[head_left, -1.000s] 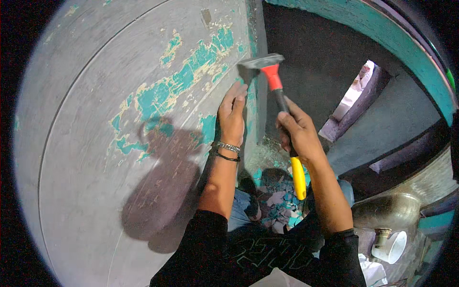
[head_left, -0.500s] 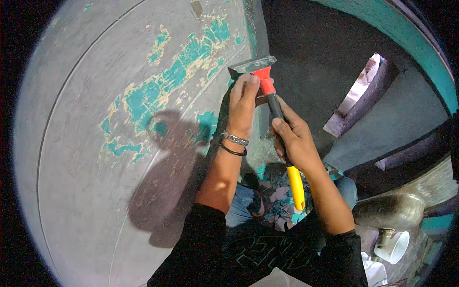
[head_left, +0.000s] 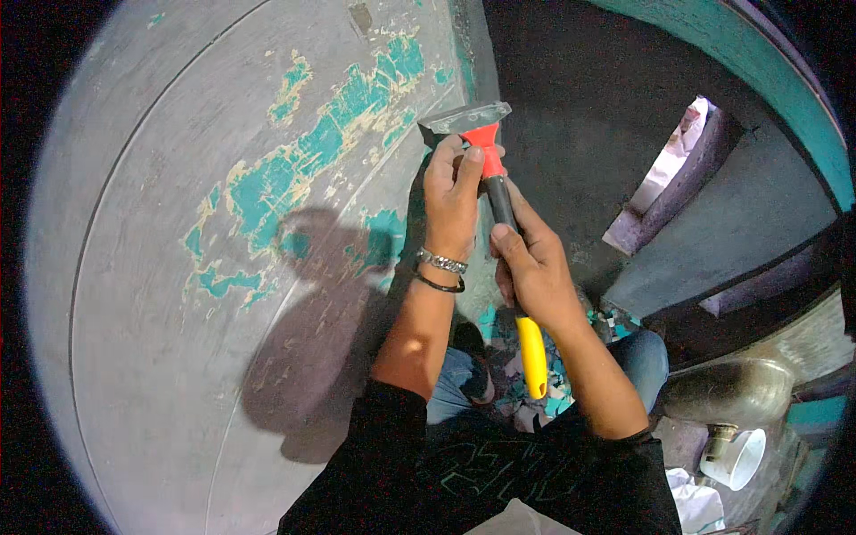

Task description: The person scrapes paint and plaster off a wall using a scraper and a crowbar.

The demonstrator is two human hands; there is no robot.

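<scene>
I hold a long-handled scraper [head_left: 505,201] with a wide grey blade head, a red neck, a black shaft and a yellow handle end. My left hand [head_left: 453,201] is closed at its red neck, thumb upward, just under the blade; its fingertips are partly hidden behind the tool. Lower down, my right hand [head_left: 533,267] wraps round the black shaft, and the yellow end sticks out below. Left of the blade stands a grey wall [head_left: 160,267], where a patch of turquoise paint [head_left: 267,192] with ragged pale edges shows through.
Turquoise and pale paint flakes [head_left: 557,379] litter the floor between my legs. At lower right are a rounded metal pot [head_left: 736,392], a white tub [head_left: 740,459] and a white crumpled sheet [head_left: 695,499]. A pale upright piece [head_left: 664,174] stands out from the dark surface on the right.
The scraper's yellow end has swung left, and its blade has shifted slightly left. My right hand has moved a little left with the shaft; my left hand keeps its hold.
</scene>
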